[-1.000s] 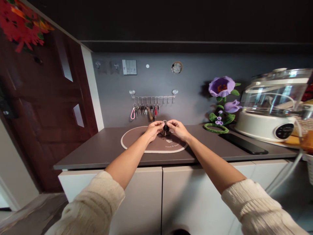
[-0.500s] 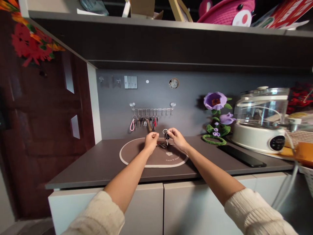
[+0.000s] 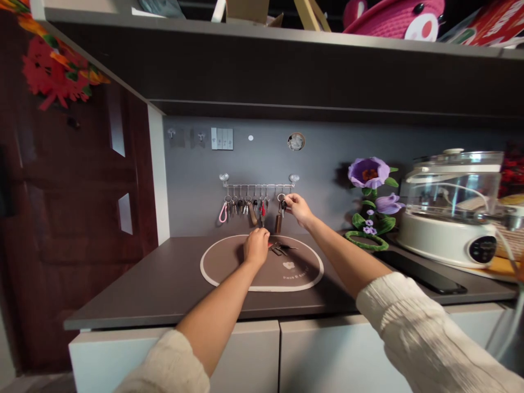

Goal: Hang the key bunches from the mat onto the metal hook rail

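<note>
My right hand (image 3: 297, 208) is raised to the hook rail (image 3: 258, 185) on the wall. Its thumb and fingers pinch a key ring (image 3: 281, 197) at the rail's right part, with dark keys and a brown tag (image 3: 279, 222) dangling below. Lower down, my left hand (image 3: 257, 246) is closed just above the oval brown mat (image 3: 229, 265); whatever its fingers hold is hidden. Close beside it, several loose keys (image 3: 280, 250) and a bit of red lie on the mat. Several key rings, a pink loop (image 3: 223, 212) among them, hang along the rail's left and middle.
A purple felt flower (image 3: 369, 173) with a green ring base stands to the right on the counter (image 3: 164, 289). Behind a black phone (image 3: 421, 273) is a white appliance with a clear top (image 3: 450, 218). A dark shelf (image 3: 262, 71) overhangs everything.
My right hand has lifted the key ring from above the mat up to the hook rail. My left hand stays low by the mat, shifted slightly. The view has moved a little.
</note>
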Demonstrator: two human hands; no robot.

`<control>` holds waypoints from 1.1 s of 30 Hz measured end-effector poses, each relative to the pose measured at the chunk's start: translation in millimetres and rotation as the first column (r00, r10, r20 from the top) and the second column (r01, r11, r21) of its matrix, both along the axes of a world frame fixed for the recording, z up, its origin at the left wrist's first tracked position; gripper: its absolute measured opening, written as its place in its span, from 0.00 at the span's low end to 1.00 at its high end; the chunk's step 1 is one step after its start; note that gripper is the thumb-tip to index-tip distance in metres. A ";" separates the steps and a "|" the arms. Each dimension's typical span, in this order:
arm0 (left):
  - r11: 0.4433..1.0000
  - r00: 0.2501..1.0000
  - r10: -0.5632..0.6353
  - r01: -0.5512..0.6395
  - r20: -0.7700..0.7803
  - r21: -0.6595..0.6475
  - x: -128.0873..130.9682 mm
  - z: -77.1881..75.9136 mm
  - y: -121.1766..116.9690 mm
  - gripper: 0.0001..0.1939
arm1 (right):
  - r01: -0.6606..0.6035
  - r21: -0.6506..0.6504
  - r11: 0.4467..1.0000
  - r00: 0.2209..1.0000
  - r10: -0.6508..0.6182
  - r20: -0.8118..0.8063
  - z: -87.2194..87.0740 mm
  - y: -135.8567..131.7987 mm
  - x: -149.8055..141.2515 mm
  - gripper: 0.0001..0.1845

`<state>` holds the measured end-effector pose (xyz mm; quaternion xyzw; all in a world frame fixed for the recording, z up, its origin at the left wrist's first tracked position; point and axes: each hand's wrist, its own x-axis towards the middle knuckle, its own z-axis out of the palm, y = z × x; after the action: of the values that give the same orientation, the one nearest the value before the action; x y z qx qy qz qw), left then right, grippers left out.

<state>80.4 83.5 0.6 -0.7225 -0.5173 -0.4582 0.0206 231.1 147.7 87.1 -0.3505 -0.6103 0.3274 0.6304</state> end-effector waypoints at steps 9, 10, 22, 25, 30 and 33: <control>0.999 0.997 0.054 -0.054 -0.051 0.003 1.5 -2.9 2.7 0.12 | 0.094 -0.178 0.979 0.984 -0.119 -0.134 12.9 24.1 -20.0 0.03; 0.998 0.997 0.059 -0.059 -0.053 0.000 1.6 -2.9 2.8 0.12 | 0.101 -0.184 0.978 0.982 -0.128 -0.141 13.1 26.8 -21.7 0.04; 0.998 0.999 0.055 -0.054 0.004 -0.035 0.7 -4.1 5.5 0.11 | 0.177 -0.250 0.952 0.952 -0.230 -0.203 0.8 49.5 -32.3 0.06; 0.998 0.998 0.050 -0.049 0.025 -0.050 0.5 -3.7 4.9 0.11 | 0.178 -0.254 0.951 0.954 -0.230 -0.193 -6.1 51.5 -29.9 0.07; 0.997 0.997 0.053 -0.049 0.058 -0.060 -0.2 -2.6 3.7 0.11 | 0.179 -0.230 0.957 0.958 -0.223 -0.183 -13.0 52.6 -25.3 0.05; 0.996 0.995 0.063 -0.059 0.071 -0.067 -0.5 -3.2 4.6 0.11 | 0.188 -0.210 0.959 0.961 -0.224 -0.163 -16.2 55.4 -22.3 0.05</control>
<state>79.9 88.1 -2.7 -0.6894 -0.5541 -0.4665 -0.0079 208.8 203.2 70.9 -0.4396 -0.4744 0.3482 0.6785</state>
